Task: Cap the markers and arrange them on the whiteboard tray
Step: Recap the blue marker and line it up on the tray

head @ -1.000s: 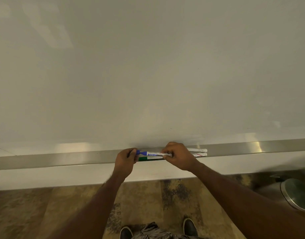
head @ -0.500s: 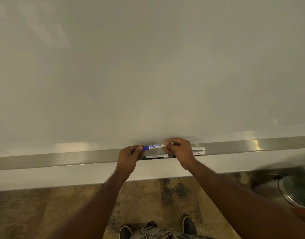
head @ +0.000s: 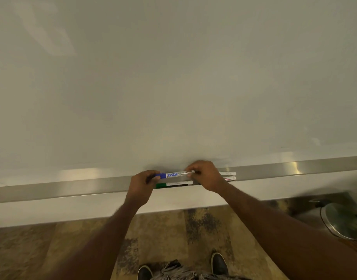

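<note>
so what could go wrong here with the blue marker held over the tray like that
The blue marker is held only at its ends, left hand on the cap end, right hand on the tail; a loose grip could drop it onto the carpet.

Setting it down could knock the green marker, which lies near the front edge of the tray, off that edge.

Whether the blue cap is fully seated cannot be told; if not, it could dry out.

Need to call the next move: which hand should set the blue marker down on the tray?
Right, probably. The right hand pinches the blue marker by its white barrel end, beside the markers on the tray. The left hand only grips its blue cap end.
</note>
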A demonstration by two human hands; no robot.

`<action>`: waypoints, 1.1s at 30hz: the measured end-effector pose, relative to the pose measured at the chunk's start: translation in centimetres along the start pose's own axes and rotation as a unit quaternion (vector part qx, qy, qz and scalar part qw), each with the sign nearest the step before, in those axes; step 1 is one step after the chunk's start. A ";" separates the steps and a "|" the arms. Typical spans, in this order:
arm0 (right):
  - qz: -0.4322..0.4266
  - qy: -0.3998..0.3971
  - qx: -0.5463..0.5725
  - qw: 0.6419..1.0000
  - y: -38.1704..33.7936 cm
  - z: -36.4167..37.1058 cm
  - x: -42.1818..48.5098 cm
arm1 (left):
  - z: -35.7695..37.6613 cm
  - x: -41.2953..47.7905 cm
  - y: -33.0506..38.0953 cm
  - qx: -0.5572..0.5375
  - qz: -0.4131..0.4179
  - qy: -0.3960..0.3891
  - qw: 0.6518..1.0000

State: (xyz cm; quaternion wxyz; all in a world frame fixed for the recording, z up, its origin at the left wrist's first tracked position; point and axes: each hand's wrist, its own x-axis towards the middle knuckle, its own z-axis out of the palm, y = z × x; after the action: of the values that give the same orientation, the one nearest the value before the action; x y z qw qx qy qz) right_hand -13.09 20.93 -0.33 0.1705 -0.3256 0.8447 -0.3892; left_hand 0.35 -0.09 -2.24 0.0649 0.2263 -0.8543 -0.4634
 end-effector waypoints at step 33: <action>0.048 -0.006 -0.191 0.980 5.0 -3.6 -3.4 | 0.5 -0.6 -1.6 0.212 0.063 0.001 0.975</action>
State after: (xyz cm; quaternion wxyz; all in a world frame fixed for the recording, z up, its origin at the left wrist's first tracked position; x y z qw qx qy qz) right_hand -14.64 27.67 -1.80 0.1286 -0.3134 0.9170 -0.2105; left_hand 1.19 -0.17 -3.76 0.0449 0.1810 -0.9457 -0.2663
